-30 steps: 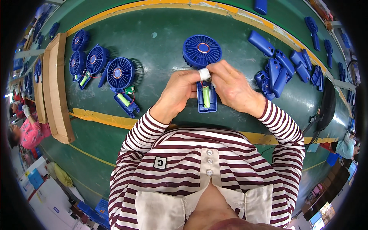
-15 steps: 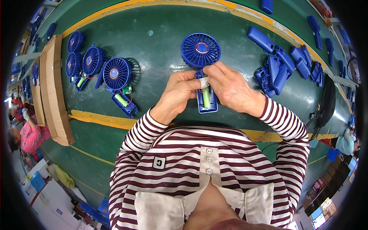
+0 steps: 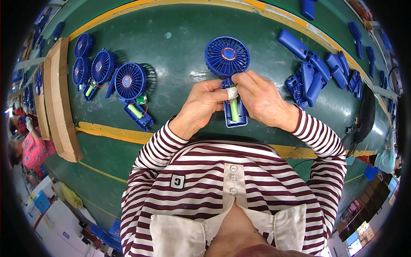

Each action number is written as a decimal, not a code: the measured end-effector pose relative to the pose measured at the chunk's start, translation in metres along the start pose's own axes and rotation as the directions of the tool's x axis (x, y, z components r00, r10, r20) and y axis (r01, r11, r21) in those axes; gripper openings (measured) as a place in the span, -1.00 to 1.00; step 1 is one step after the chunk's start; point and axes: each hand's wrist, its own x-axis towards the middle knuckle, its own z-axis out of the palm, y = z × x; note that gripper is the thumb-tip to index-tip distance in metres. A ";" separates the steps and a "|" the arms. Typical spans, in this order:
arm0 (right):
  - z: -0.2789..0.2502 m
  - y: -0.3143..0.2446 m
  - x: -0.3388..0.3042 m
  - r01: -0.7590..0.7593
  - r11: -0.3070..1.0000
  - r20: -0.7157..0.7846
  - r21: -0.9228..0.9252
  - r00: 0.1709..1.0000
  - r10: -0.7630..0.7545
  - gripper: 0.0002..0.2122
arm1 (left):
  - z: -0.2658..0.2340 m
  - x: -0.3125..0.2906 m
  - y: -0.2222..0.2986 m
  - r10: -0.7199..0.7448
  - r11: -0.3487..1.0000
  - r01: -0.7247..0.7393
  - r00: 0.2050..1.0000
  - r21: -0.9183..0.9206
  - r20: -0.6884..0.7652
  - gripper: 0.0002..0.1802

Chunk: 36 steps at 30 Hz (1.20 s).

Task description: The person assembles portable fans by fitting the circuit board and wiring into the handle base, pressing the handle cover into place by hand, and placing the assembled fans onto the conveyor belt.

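A blue handheld fan (image 3: 227, 57) lies in front of me, its round grille away from me and its opened handle toward me. Inside the handle shell sits a light green battery (image 3: 234, 110), with a bit of wire beside it. My left hand (image 3: 198, 104) grips the handle from the left; its thumb, wrapped in white tape, presses over the upper part. From the right, my right hand (image 3: 264, 102) has its fingers pinched together at the top of the handle, just under the grille. Those fingertips hide whatever lies beneath them.
Several more opened fans (image 3: 130, 81) with exposed batteries lie to the left, beside a long cardboard tray (image 3: 64, 103). Blue handle shells (image 3: 309, 79) are heaped at the right. Yellow strips edge the green table (image 3: 171, 51). Another person (image 3: 36, 150) sits far left.
The fan and both hands have shifted slightly to the right. Both hands keep their grip on the handle.
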 end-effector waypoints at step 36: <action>0.002 0.002 -0.008 -0.269 0.963 -0.009 -0.002 0.963 0.269 -0.90 | -0.008 0.015 0.000 -0.087 0.978 0.102 0.992 -0.184 0.088 -0.69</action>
